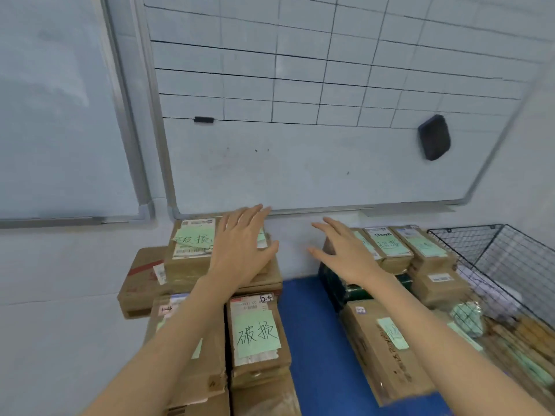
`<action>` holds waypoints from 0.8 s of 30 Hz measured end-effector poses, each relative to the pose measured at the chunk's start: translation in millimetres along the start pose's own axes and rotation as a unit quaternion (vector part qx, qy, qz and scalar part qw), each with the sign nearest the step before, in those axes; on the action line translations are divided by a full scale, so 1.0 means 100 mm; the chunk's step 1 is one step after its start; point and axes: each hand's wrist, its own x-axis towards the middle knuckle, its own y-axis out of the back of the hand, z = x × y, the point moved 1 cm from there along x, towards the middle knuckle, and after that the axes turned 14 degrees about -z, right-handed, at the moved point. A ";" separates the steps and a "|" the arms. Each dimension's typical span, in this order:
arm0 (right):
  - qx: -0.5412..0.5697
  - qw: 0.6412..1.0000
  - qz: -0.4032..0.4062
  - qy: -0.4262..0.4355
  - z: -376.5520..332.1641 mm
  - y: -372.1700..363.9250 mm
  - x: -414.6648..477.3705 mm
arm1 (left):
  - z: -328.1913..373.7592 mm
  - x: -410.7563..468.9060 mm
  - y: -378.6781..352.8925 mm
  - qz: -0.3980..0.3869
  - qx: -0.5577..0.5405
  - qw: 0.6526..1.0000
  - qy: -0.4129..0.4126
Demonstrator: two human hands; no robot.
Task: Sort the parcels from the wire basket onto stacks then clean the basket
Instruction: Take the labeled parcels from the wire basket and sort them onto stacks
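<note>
1. Sorting is judged well advanced: brown cardboard parcels with pale-green handwritten notes (258, 334) already lie in stacks, in two groups, L and R, w/ a bare gap between.
2. L group: a rear stack topped by a taped brown parcel (192, 244), plus nearer stacks running toward the camera.
3. R group: a rear row of narrow brown parcels (387, 244) is set on a dark-green box (330, 283), w/ a long brown carton (378, 349) nearer.
4. Left hand (243, 250): fingers straight and spread, nothing gripped. It is held flat over the rear L stack's top; contact can't be told.
5. Right hand (345, 253): fingers straight and apart, nothing held, just beside the rear R row, over the gap.
6. The black wire-mesh basket (510, 259) stands at far R, beside the R group. A crumpled white item (486, 289) and a crumpled green item (468, 321) are seen at or in it. Blurred brown shapes w/ green notes lie lower R; in or out of the basket can't be told.
7. Left to do, as judged: any remaining parcels are to be taken out, then the basket cleaned. Cleaning is not yet begun; no cloth is seen.
8. Surface: the stacks are set on a blue surface (312, 325).
9. Room: a large gridded whiteboard w/ metal frame (300, 115) is mounted above the stacks. A black eraser (434, 138) and a small black bar (203, 119) are stuck on it. A 2nd plain whiteboard (60, 115) hangs to the L.
</note>
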 end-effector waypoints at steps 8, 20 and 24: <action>-0.102 0.985 0.055 -0.124 0.94 0.64 -1.16 | 1.48 0.28 -0.36 -0.046 -0.030 0.993 -0.107; -0.129 0.956 0.085 -0.251 2.80 1.54 -3.56 | 4.28 0.05 -0.95 -0.058 -0.057 0.974 -0.213; -0.116 0.948 0.086 -0.285 3.30 1.71 -4.19 | 4.98 -0.04 -1.18 -0.070 -0.045 0.969 -0.232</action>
